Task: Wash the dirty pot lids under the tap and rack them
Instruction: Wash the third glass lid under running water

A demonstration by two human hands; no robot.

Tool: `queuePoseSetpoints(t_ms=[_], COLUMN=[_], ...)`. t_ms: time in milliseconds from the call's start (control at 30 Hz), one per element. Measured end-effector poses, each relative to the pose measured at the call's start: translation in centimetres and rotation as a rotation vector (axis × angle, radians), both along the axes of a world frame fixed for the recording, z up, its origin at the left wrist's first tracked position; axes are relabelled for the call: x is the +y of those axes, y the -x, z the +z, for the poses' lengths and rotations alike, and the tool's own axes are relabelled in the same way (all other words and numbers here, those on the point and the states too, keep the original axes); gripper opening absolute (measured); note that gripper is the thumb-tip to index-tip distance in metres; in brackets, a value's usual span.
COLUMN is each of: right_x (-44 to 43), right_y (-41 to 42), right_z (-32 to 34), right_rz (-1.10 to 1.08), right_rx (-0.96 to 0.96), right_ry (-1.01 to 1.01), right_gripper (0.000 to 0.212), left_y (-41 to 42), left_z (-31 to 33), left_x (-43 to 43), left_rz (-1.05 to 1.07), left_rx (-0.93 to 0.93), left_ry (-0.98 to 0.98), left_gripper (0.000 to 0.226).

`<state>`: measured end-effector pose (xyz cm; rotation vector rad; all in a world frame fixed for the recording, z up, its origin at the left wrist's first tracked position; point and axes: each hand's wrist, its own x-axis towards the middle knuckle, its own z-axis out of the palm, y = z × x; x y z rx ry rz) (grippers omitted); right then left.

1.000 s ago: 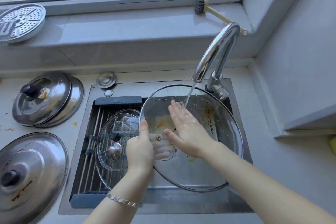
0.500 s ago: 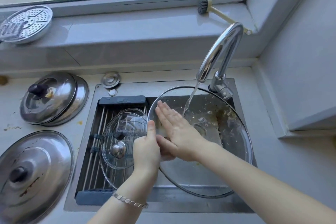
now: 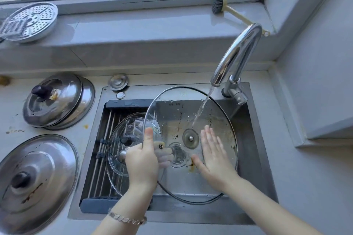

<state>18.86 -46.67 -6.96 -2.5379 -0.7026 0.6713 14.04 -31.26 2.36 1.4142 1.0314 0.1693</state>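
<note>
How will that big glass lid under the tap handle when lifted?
Probably slippery: tap water runs over the glass lid. Likely stiff but breakable. Wide, gripped by the left hand only at its edge, so it may swing.

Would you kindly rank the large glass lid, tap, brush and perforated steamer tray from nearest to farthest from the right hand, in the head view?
1. large glass lid: under the right hand, touching it.
2. tap: just behind, to the right.
3. brush: on the windowsill, beyond the tap.
4. perforated steamer tray: windowsill's far left.
</note>
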Motion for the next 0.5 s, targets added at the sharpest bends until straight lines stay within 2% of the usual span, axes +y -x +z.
queuePoseSetpoints(t_ms=[167, 333, 367, 467, 500], right_x=[1.0, 3.1, 2.9, 2.4, 2.6], right_y=[-5.0, -1.8, -2.0, -4.0, -3.9], right_z=[0.2, 2.3, 2.3, 2.2, 2.4], right_rz=[-0.101, 0.132, 0.120, -0.119, -0.127], right_rx=[-0.112, -0.075, -0.080, -0.063, -0.051], right_ry=[0.029, -0.061, -0.051, 0.086, 0.091], right_gripper=[0.096, 0.083, 0.081, 0.078, 0.079], left_y=[-0.9, -2.5, -2.7, -3.0, -3.1], left_z=[0.6, 0.8, 0.8, 0.7, 0.6], left_x=[-0.1, 1.2, 1.3, 1.5, 1.4], left_rz=[0.013, 0.068, 0.078, 0.115, 0.130], left_rx=[-0.018, -0.067, -0.081, -0.104, -0.110], left_ry=[-0.010, -0.064, -0.043, -0.004, -0.010], left_gripper=[0.053, 0.051, 0.052, 0.053, 0.053])
